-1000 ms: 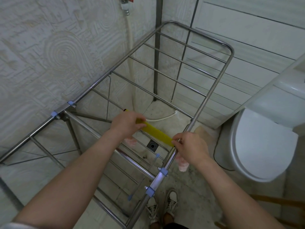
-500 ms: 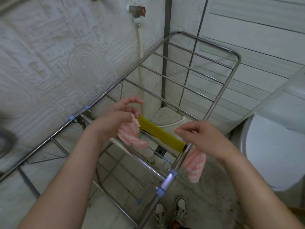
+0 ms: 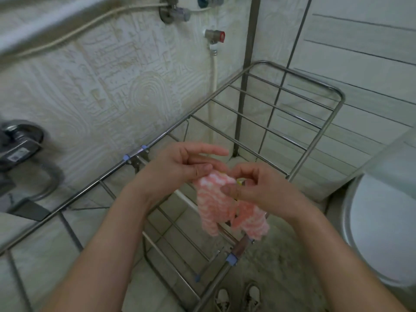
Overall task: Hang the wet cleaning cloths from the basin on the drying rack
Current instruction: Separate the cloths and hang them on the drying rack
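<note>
Bathroom corner, tiled walls with relief pattern, wet floor seen through a metal drying rack (image 3: 319,140). Pink-and-white cleaning cloth (image 3: 216,206) is held above the rack's middle rails, bunched at its top edge and hanging in two lobes toward the near side rail; whether it touches any rail cannot be told, as the cloth itself covers that spot. A small yellow patch (image 3: 239,182) shows between the fingers at the cloth's top; too little is visible to say what it is.

Left hand (image 3: 180,164) pinches the cloth's upper left corner between thumb and the lower fingers, with the index finger stretched out free above. Right hand (image 3: 258,188) is curled around the upper right portion, thumb pressed on the front of the fabric, fingertips bent inward.

Outward: rack rails beyond the hands are bare. Toilet (image 3: 382,233) at right is cut by the frame edge. Wall valve with red cap (image 3: 216,35) and hose stand above the rack. Dark fitting at far left (image 3: 18,145) is blurred. Two shoes (image 3: 236,298) appear at bottom, partly behind the rack.
</note>
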The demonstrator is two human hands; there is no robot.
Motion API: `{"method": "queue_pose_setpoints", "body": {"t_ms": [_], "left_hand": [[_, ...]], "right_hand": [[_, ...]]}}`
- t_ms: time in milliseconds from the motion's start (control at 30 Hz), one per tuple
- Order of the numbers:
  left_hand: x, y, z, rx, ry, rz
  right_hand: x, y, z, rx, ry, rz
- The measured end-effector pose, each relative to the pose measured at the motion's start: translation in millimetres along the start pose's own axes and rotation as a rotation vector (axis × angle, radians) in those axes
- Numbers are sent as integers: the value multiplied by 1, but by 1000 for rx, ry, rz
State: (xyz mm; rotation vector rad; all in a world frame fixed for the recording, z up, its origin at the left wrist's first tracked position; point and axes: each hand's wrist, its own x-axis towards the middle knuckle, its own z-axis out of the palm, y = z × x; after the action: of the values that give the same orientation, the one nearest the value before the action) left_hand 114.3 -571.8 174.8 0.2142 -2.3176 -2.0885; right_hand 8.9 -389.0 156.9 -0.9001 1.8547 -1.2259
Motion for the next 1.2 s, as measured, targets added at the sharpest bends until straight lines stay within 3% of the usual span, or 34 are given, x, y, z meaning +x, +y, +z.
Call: {"method": "queue_pose_setpoints", "body": {"t_ms": [100, 200, 267, 367, 500, 633, 733, 833, 933, 1100, 1200], "left_hand": [[-2, 8, -6, 181, -3, -56], [-3, 14, -10, 406, -76, -119], [-1, 12, -8, 674, -118, -138], [5, 3, -7, 1070, -21, -71], [16, -25, -11, 1072, 183, 23], [21, -52, -17, 985, 433, 95], [13, -67, -18, 910, 519, 121], [1, -92, -20, 919, 505, 5], [-12, -124, -26, 1021, 387, -99], [-24, -143, -26, 1324, 46, -292], [-23, -145, -19, 1429, -19, -375]], "right_hand": [[-1, 2, -7, -119, -81, -4], [-2, 6, -13, -450, -122, 6], [-3, 12, -15, -666, -140, 32], [-5, 24, -17, -807, -100, 107], [-15, 33, -19, -762, -35, 159], [-21, 30, -18, -553, 86, 76], [-24, 34, -7, -537, 62, 42], [-20, 48, 22, -720, -69, 75], [-17, 66, 56, -849, -183, 48], [-19, 88, 91, -809, -302, 84], [-20, 93, 88, -704, -323, 165]]}}
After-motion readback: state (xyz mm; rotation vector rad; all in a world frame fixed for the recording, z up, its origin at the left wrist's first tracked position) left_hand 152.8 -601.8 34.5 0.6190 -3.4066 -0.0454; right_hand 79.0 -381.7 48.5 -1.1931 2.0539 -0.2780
